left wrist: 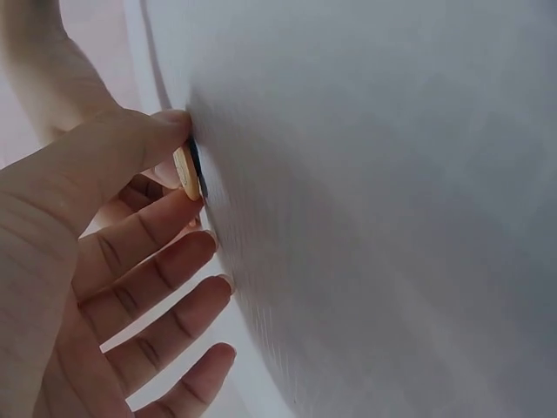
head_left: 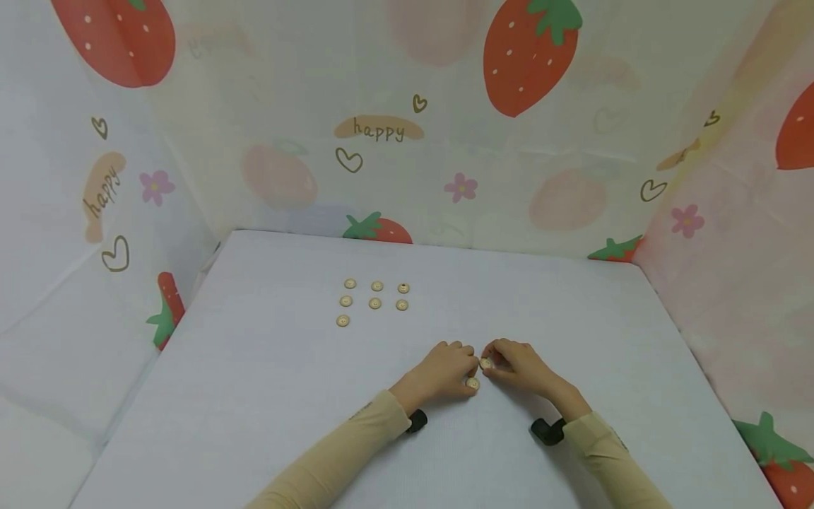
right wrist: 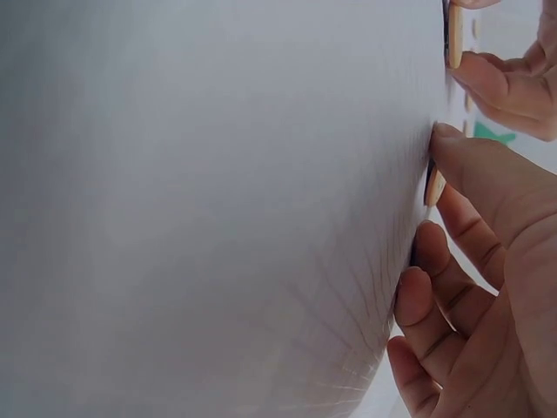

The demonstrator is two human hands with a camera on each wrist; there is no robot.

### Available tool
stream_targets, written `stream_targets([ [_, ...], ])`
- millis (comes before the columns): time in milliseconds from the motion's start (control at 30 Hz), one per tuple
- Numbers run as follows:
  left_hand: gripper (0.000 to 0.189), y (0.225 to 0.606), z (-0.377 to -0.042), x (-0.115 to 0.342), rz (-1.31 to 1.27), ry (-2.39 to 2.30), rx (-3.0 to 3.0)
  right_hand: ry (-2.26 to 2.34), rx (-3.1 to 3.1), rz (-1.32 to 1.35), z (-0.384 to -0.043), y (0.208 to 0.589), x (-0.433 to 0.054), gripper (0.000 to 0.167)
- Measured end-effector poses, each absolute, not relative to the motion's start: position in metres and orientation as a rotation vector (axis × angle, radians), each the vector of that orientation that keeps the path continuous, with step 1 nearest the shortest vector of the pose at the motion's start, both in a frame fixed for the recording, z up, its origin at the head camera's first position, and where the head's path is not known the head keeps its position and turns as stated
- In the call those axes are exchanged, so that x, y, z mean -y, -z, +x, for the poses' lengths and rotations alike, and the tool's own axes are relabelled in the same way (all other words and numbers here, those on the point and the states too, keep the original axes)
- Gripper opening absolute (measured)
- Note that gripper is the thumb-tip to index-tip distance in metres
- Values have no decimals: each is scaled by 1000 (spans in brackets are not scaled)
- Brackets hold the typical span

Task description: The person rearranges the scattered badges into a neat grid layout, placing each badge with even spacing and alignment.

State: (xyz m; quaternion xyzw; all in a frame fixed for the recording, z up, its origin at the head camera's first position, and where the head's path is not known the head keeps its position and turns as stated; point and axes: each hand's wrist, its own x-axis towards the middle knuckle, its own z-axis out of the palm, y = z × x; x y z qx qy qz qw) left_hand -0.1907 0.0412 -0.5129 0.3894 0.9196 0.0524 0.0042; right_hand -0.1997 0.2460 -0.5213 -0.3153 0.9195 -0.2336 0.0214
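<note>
My left hand (head_left: 444, 373) pinches a small round wooden disc (head_left: 473, 383) by its edges between thumb and index finger. In the left wrist view this disc (left wrist: 186, 170) lies flat at the table surface, and the other fingers spread loosely beside it. Just to the right, my right hand (head_left: 523, 366) holds a second disc (head_left: 486, 363) between thumb and forefinger. The right wrist view has that disc (right wrist: 435, 185) low against the table, partly covered by the thumb. Both hands are close together, their fingertips nearly meeting.
Farther back on the white table (head_left: 254, 410), several like discs (head_left: 375, 303) lie in short rows, with one disc (head_left: 343, 320) at the front left. A strawberry-print cloth (head_left: 381, 184) stands behind the table and along its sides.
</note>
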Motion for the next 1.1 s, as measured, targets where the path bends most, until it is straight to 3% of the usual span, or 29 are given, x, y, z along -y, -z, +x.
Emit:
stream_targets([
  [1100,18,509,-196,2,1174,-253,-2927,744,-2847,-973,-199,521,-247,19],
])
